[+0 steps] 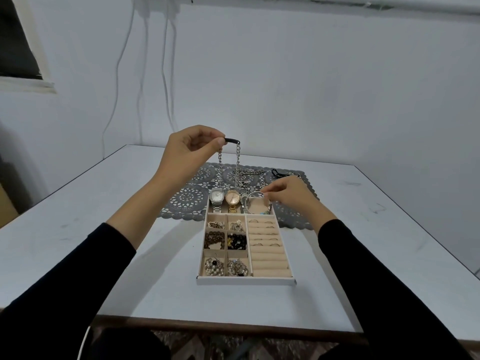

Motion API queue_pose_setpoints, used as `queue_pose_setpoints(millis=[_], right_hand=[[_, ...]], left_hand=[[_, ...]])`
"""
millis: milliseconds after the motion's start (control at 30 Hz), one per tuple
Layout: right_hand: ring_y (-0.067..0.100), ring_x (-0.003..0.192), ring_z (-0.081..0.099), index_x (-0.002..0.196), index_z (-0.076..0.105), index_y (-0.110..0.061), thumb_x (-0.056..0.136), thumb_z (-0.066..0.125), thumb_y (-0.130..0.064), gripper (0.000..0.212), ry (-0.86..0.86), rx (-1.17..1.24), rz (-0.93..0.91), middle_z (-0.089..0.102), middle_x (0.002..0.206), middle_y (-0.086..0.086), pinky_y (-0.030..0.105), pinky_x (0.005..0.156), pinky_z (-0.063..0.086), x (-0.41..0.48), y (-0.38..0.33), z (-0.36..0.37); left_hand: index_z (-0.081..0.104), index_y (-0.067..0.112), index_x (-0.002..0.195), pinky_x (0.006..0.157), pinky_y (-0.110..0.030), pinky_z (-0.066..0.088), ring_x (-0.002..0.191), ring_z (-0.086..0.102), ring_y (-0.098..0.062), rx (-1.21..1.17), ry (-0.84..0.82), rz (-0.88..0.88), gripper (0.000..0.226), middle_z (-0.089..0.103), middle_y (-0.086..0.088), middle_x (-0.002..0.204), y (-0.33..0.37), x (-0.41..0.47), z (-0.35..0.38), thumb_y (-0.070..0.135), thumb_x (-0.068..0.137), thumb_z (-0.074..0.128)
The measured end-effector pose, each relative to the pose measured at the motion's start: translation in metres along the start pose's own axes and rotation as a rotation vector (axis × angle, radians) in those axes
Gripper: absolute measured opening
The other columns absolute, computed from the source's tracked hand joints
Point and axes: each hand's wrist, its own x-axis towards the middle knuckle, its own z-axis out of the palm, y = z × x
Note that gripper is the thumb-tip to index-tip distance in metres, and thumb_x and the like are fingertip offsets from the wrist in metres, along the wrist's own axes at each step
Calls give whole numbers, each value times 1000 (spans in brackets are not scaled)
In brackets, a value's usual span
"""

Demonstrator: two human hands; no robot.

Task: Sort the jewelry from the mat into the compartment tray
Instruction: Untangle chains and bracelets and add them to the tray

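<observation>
The left hand (189, 149) was raised above the far end of the compartment tray (246, 280), forearm angled upward, thumb and forefinger pinched tight on the black tube (232, 140) of a silver chain necklace (237, 162). The necklace hung from the fingers in two strands, its lower end reaching the grey lace mat (187, 198) just behind the tray. The right hand (288, 193) sat low at the tray's far right corner, fingertips closed on a thin bangle (253, 197) standing in the far compartment beside two watches (216, 197).
</observation>
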Motion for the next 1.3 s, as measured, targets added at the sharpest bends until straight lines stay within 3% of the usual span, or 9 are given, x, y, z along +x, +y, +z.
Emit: queue_pose_setpoints(millis=[100, 200, 433, 667, 833, 933, 1033, 1133, 1300], right_hand=[[0, 73, 64, 84, 76, -23, 81, 74, -12, 11, 21, -30, 9, 72, 73, -10, 16, 69, 45, 2, 1, 6], [4, 74, 63, 83, 76, -21, 81, 72, -10, 11, 36, -48, 20, 71, 77, -7, 13, 63, 42, 2, 3, 11], [9, 78, 65, 88, 75, -17, 83, 71, -11, 9, 62, -50, 15, 71, 81, -4, 14, 61, 44, 0, 5, 16], [6, 88, 61, 109, 69, -17, 88, 66, -19, 22, 164, -35, -37, 68, 97, -5, 13, 75, 46, -13, 15, 17], [4, 98, 58, 126, 59, -16, 94, 58, -26, 34, 228, -26, -56, 64, 112, -5, 10, 78, 48, -37, 30, 19], [14, 115, 54, 133, 54, -16, 95, 55, -30, 41, 221, -184, -73, 59, 129, 0, 25, 95, 43, -48, 38, 17], [18, 121, 50, 137, 50, -13, 96, 53, -30, 44, 181, -293, -75, 55, 135, 4, 23, 95, 35, -55, 45, 11], [22, 119, 53, 132, 53, -10, 96, 52, -28, 40, 151, -365, -65, 59, 130, 6, 25, 94, 37, -64, 53, 8], [19, 102, 58, 120, 60, -11, 96, 52, -25, 29, 127, -434, -88, 65, 111, 2, 20, 75, 33, -68, 61, 7]], left_hand=[[71, 9, 101, 56, -8, 46, 65, 63, 3, 15, 0, -1, 12, 72, -4, 85, 0, -1, 1, 14, 90, 69], [71, 6, 104, 51, -7, 46, 58, 59, 4, 29, -1, -6, 16, 71, -6, 86, -1, -2, 0, 14, 90, 69], [72, 10, 100, 71, -13, 49, 79, 67, -5, 21, -16, -10, 12, 73, -5, 86, -6, 0, -2, 14, 89, 71], [73, 14, 98, 81, -22, 54, 85, 69, -10, 18, -24, -7, 10, 74, -6, 92, -7, -2, 0, 15, 88, 72], [72, 14, 98, 78, -18, 52, 84, 68, -10, -1, -33, 3, 10, 74, -6, 90, -2, -6, 0, 15, 88, 72], [72, 15, 97, 76, -19, 56, 84, 69, -10, -3, -39, 4, 9, 74, -5, 90, 1, -10, 0, 15, 88, 71], [72, 19, 93, 77, -19, 54, 84, 68, -11, -6, -49, 11, 6, 73, -2, 88, 2, -16, 1, 14, 88, 71], [72, 19, 93, 75, -18, 54, 84, 68, -11, -10, -71, 2, 6, 74, -1, 88, 2, -24, 1, 15, 88, 71], [72, 19, 92, 75, -14, 50, 82, 67, -4, -15, -114, 6, 7, 73, 10, 82, -1, -38, 1, 13, 88, 72]])
